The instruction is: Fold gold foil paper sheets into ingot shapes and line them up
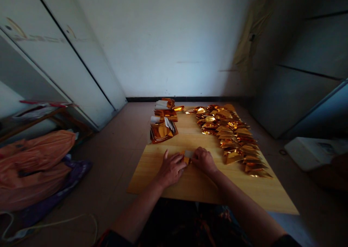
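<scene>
A small sheet of gold foil paper [187, 157], partly folded with a pale side showing, lies on the wooden board [201, 187] between my hands. My left hand [172, 167] rests on its left side, fingers stretched out over the paper and thumb held away. Closed at the paper's right edge, my right hand [204, 160] pinches it; the fingertips are partly hidden. Beyond my left hand sits a stack of flat gold foil sheets [163, 131], some with pale backs up. Rows of folded gold foil pieces [233, 138] overlap along the board's right side.
More foil sheets [165, 104] lie at the board's far left corner. An orange bag [35, 167] and a pale cord [67, 219] are on the left. A white box [307, 152] stands right of the board, a pale cabinet [54, 51] at left, and a wall behind.
</scene>
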### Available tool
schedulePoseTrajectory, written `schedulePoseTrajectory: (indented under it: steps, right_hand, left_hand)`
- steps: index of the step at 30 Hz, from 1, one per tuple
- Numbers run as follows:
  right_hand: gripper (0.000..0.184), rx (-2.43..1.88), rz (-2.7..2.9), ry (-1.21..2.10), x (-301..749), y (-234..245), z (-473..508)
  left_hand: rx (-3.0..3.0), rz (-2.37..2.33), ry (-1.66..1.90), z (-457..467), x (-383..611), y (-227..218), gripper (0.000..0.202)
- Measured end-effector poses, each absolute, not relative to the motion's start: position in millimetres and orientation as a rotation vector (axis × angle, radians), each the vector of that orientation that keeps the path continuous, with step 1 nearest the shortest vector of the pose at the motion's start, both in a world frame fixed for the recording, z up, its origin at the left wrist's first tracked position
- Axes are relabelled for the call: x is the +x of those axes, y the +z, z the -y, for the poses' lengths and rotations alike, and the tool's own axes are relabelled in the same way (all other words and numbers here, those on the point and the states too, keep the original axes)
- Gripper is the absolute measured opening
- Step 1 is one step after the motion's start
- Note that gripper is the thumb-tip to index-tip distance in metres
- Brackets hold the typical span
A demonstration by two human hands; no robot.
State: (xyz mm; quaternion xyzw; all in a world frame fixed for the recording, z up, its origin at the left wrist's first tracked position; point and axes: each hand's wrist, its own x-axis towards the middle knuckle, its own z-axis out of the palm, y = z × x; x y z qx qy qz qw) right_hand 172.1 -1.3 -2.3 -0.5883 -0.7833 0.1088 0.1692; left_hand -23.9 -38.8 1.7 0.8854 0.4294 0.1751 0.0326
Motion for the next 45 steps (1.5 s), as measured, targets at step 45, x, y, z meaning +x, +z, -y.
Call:
schedulePoseTrajectory:
  steps: [45]
  right_hand:
    - [0.025, -1.943, 2.256, 0.475, 160, 27, -10]
  left_hand:
    - [2.690, -1.457, 0.495, 46, -14, 1, 0.028]
